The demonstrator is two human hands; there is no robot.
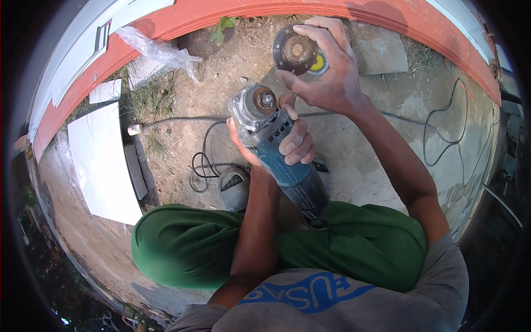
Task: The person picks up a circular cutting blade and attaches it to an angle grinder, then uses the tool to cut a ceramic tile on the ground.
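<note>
My left hand (296, 141) is wrapped around a teal and dark angle grinder (274, 171), tilted with its metal head and rusty, bare spindle (265, 99) facing up. My right hand (337, 77) grips a round black disc (290, 47) with a rusty centre by its edge, just above and right of the grinder head and apart from it. Partly hidden behind that disc is a yellow-centred round piece (316, 63); whether I hold it too, I cannot tell.
A white board (99, 160), smaller pale slabs (105, 91) and crumpled plastic (160, 52) lie at left. Black cables (426, 141) cross the dirt and concrete ground. A red and white wall base (260, 8) curves along the far edge. A grey slab (381, 47) lies at upper right.
</note>
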